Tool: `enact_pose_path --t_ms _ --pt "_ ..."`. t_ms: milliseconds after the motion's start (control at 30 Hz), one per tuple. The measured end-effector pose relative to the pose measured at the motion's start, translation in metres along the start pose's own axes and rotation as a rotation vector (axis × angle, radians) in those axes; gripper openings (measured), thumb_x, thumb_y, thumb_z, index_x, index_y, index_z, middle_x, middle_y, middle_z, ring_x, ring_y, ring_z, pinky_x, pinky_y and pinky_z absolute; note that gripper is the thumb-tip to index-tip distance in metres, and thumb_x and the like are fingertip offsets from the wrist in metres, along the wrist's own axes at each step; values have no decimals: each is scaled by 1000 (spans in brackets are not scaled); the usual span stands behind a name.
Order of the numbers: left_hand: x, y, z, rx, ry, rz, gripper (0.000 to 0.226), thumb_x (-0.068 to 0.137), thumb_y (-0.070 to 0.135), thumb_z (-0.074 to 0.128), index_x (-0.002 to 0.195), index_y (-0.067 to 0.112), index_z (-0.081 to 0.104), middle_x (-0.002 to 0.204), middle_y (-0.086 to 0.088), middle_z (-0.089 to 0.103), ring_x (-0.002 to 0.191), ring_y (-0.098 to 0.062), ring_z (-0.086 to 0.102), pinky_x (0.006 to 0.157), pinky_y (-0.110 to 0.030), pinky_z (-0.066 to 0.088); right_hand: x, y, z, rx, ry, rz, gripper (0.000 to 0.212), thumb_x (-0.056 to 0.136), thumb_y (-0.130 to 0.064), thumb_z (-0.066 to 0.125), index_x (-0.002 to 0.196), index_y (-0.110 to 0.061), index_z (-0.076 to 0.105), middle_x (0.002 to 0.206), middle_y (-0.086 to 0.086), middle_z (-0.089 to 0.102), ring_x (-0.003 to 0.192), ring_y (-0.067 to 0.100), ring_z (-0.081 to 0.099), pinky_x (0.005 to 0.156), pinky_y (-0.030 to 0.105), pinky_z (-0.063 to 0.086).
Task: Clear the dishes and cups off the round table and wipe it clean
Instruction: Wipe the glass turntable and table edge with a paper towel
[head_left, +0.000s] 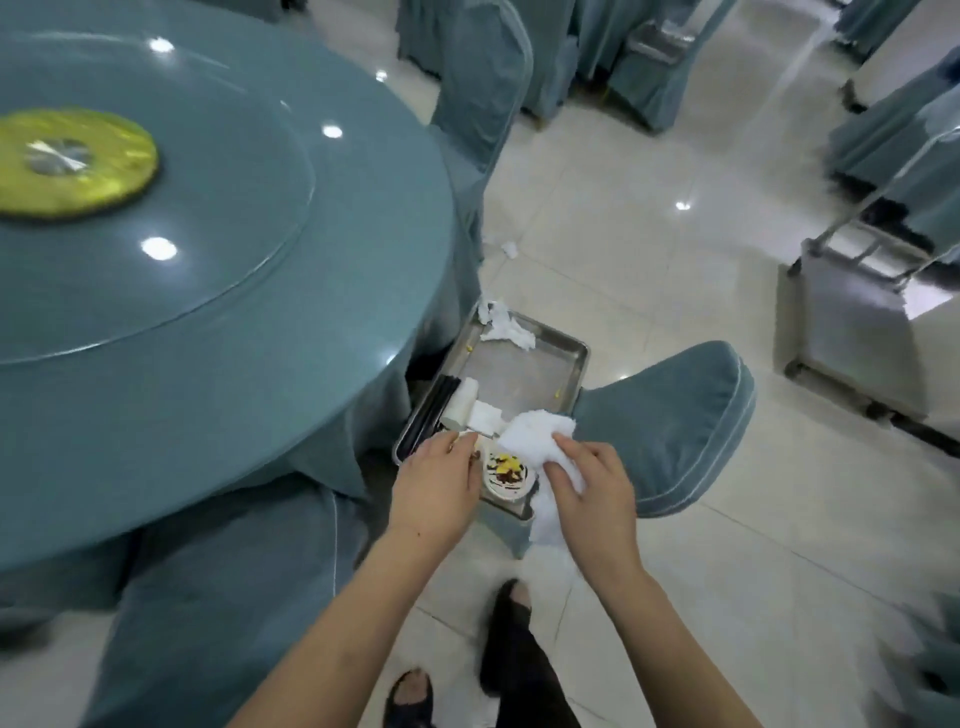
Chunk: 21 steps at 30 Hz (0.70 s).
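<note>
A round table under a teal cloth fills the left, with a glass turntable and a yellow disc at its centre. A metal tray rests on a teal chair beside the table. In the tray lie black chopsticks, a white rolled towel, crumpled tissues and a small bowl with food scraps. My right hand grips a white cloth over the tray. My left hand reaches down at the bowl's left rim; its fingertips are hidden.
Teal-covered chairs stand round the table and across the room. A steel trolley stands at the right on the pale tiled floor. A tissue scrap lies on the floor near the tablecloth. My feet are below the tray.
</note>
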<state>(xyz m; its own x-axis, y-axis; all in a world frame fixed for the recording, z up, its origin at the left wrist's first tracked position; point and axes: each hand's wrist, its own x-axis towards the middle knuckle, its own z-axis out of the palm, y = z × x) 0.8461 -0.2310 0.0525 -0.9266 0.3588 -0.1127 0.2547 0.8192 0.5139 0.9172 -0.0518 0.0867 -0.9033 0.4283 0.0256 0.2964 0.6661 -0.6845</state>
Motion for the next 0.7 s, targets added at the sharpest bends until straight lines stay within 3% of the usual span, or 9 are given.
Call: enact_pose_path --t_ms 233,433,700 --pt "47 -62 -33 22 145 -359 39 102 28 51 138 16 58 136 -4 60 123 -28 57 98 -43 50 121 -31 74 82 -284 -213 32 97 -24 69 129 -23 69 112 -7 55 101 0 51 90 -1 31" --pt "86 -89 -42 72 129 -550 38 102 34 48 137 22 55 138 -1 58 124 -28 57 97 -42 50 204 -52 142 94 -499 -325 33 99 -30 65 131 -25 67 114 -5 55 104 12 56 97 26 46" --pt "123 -151 -37 51 111 -703 43 103 28 48 144 18 54 144 -4 57 130 -28 54 105 -39 45 300 -96 249 0 -596 -446 33 99 -26 63 131 -20 67 116 0 55 104 14 53 97 31 46"
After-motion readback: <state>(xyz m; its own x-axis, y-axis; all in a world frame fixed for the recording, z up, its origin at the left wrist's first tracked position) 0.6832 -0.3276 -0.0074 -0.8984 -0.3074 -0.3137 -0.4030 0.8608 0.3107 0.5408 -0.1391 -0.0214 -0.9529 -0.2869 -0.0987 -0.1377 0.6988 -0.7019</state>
